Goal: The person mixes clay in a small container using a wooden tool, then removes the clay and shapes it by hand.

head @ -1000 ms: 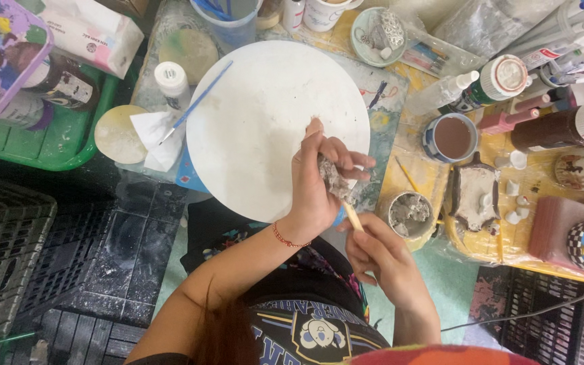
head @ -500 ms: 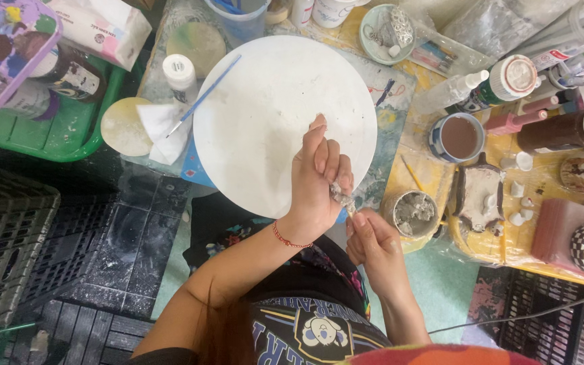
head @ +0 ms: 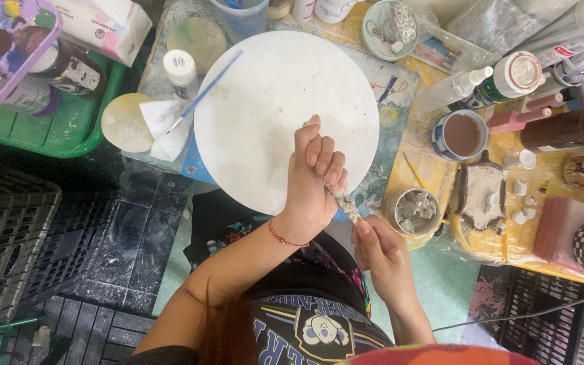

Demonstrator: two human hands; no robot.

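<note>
My left hand (head: 315,179) is closed in a fist around a small lumpy grey piece (head: 346,203) coated in paste. The piece's lower end sticks out below the fingers. A red string bracelet circles that wrist. My right hand (head: 380,250) sits just below it, fingers pinched together against the grey piece's tip. Its thin stick is almost hidden by the fingers. Both hands hover over the near edge of a large white round board (head: 265,101). A small tub of grey paste (head: 414,209) stands just right of the hands.
A blue-handled brush (head: 204,91) rests on a white tissue left of the board. A mug of brown liquid (head: 461,134), bottles and a yellow tray of small white pieces (head: 501,196) crowd the right. A green tray (head: 69,128) and a paint palette (head: 1,40) are at the left, above black crates (head: 8,257).
My left hand has closed more tightly round the grey piece. My right hand has moved up against its tip, and the orange stick seen earlier is now mostly covered.
</note>
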